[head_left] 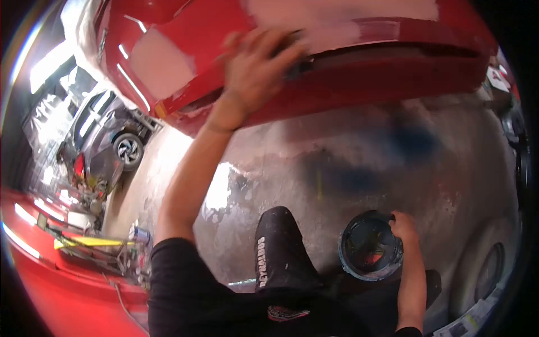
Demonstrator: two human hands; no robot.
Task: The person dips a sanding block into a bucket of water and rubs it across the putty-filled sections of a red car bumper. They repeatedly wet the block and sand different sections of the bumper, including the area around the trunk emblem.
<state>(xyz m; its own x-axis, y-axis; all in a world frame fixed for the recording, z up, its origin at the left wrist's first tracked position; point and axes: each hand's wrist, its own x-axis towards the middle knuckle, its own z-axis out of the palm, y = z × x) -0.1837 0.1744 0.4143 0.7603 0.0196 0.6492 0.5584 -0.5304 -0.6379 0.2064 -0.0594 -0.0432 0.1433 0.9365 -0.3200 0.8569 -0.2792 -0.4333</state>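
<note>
My left hand [258, 70] is at the edge of a red car body panel [208, 39], its fingers spread and slightly blurred. Something dark shows beneath its fingertips, too hidden to identify. Pale pink patches mark the panel on both sides of this hand. Lower right, my right hand [403, 226] has its fingers closed on the rim of a dark round bucket [343, 247]. Dark liquid and a small reddish shape are visible inside the bucket.
Wet-looking concrete floor [281, 163] lies below the panel. A tire [477, 269] is at the lower right. At left are a grey car [101, 129], a yellow bar [90, 242] on a metal frame, and another red surface [67, 297].
</note>
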